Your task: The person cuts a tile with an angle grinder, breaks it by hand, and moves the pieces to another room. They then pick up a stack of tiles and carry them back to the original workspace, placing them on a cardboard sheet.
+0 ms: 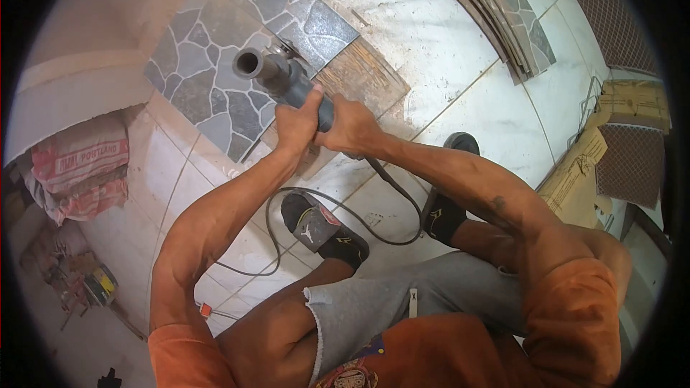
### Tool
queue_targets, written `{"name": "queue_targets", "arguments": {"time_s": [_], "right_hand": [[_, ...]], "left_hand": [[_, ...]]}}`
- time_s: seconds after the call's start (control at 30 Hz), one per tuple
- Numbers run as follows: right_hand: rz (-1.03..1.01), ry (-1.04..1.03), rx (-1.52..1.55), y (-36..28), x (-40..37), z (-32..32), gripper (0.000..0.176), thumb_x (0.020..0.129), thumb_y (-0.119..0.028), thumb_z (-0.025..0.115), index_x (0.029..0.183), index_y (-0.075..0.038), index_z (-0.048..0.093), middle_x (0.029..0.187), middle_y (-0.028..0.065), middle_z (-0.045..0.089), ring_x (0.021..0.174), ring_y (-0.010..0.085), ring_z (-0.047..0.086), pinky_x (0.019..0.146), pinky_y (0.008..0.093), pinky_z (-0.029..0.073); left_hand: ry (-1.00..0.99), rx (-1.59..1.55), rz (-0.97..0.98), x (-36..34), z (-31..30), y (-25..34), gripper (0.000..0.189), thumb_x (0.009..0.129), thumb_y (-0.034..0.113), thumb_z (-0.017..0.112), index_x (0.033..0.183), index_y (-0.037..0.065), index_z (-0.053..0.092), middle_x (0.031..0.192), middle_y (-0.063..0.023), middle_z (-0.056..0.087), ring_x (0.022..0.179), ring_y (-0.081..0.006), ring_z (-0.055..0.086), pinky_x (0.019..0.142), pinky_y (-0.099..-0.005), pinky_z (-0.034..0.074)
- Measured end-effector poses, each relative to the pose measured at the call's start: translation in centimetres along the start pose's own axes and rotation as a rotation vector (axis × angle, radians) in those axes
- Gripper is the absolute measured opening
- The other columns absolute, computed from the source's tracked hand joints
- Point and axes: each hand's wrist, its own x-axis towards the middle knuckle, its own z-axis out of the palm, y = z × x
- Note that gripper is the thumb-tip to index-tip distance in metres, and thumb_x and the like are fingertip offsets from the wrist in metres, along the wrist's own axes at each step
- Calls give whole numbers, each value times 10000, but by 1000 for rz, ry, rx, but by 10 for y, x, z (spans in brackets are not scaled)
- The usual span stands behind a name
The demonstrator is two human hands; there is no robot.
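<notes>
Both of my hands are wrapped round the body of a dark grey corded angle grinder (293,86). My left hand (296,123) grips it from the left, thumb up along the body. From the right, my right hand (352,123) closes round the same body, close beside the left. The tool's wide round grey end points up and left, and a metal part shows beside it. Beneath the tool lies a stone-patterned tile (194,90), with a second patterned tile (316,25) behind it. A worn wooden board (366,79) sits under the tiles' edge.
A black cord (388,181) loops from the tool across the floor past my sandalled foot (320,226). More patterned tiles (503,21) are stacked at upper right. Cardboard boxes (575,172) stand at right, cement bags (83,165) at left. Dust and chips lie on the white floor.
</notes>
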Motion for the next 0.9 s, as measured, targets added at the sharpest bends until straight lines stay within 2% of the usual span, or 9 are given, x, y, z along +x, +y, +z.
{"name": "queue_targets", "arguments": {"time_s": [0.1, 0.3, 0.4, 0.53, 0.6, 0.7, 0.9], "right_hand": [[2, 2, 12, 3, -7, 1, 672, 650, -355, 762, 1075, 112, 531, 938, 320, 655, 909, 462, 656, 826, 486, 525], [17, -37, 10, 5, -17, -5, 725, 658, -376, 760, 1120, 120, 504, 924, 304, 659, 896, 451, 660, 810, 483, 524], [31, -50, -3, 5, -21, -7, 733, 659, -383, 761, 1127, 118, 502, 927, 301, 660, 890, 449, 662, 805, 484, 524], [81, -79, -23, 10, -24, -6, 731, 652, -371, 760, 1131, 117, 503, 925, 300, 660, 883, 450, 662, 805, 487, 523], [74, -82, -31, 13, -27, -7, 705, 651, -359, 755, 1112, 113, 508, 920, 299, 660, 875, 449, 664, 806, 484, 524], [86, -104, -36, 15, -31, -9, 665, 648, -347, 749, 1071, 110, 514, 907, 299, 659, 866, 444, 667, 803, 476, 526], [76, -106, -28, 23, -37, -8, 632, 648, -356, 750, 1011, 109, 522, 875, 294, 656, 846, 438, 670, 788, 468, 528]], "left_hand": [[0, -10, -6, -4, 1, -3, 337, 865, 289, 731, 826, -43, 693, 772, -72, 667, 669, -136, 599, 626, -330, 490], [-13, -47, -58, -13, 7, -6, 320, 870, 272, 730, 891, -44, 684, 837, -86, 673, 714, -142, 614, 649, -331, 498], [-56, -27, -15, -21, 9, -4, 402, 899, 321, 704, 966, -73, 657, 912, -111, 669, 766, -171, 627, 661, -323, 497], [-64, -107, -130, -32, 13, 3, 379, 893, 298, 713, 957, -71, 651, 896, -108, 666, 760, -169, 627, 662, -326, 503], [-52, -119, -149, -35, 15, 3, 309, 886, 235, 726, 937, -59, 646, 885, -109, 664, 761, -164, 628, 671, -328, 513], [-56, -94, -198, -32, 16, -7, 302, 888, 230, 724, 940, -55, 638, 891, -106, 661, 757, -166, 626, 672, -330, 514], [-53, -204, -120, -36, 23, -17, 315, 878, 235, 737, 970, -47, 633, 913, -111, 660, 761, -168, 627, 669, -330, 512]]}}
